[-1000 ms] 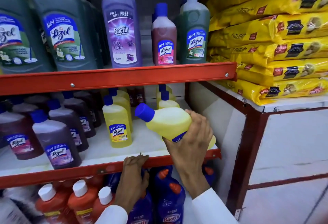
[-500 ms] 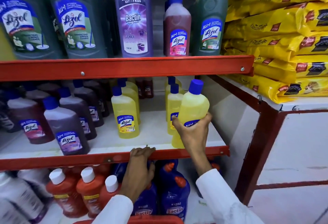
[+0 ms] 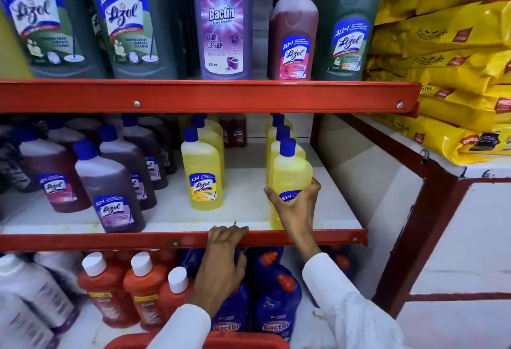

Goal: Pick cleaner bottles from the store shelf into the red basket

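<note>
My right hand (image 3: 297,207) wraps around the lower half of a yellow cleaner bottle (image 3: 290,171) with a blue cap, which stands upright at the front of a row on the middle shelf (image 3: 177,218). My left hand (image 3: 224,254) rests with its fingers hooked over the red front edge of that shelf, holding no bottle. Another yellow bottle (image 3: 203,171) stands further left on the same shelf. The rim of the red basket (image 3: 221,341) shows at the bottom edge, between my sleeves.
Dark purple bottles (image 3: 110,185) fill the shelf's left side. Green bottles, a purple bottle (image 3: 222,19) and a red bottle (image 3: 293,36) stand on the upper shelf. Orange bottles (image 3: 106,290) and blue bottles (image 3: 276,299) stand below. Yellow sacks (image 3: 453,52) are stacked at right.
The yellow bottle went from tilted sideways in my right hand to upright on the middle shelf, in line with the row behind it. My left hand stayed on the shelf edge.
</note>
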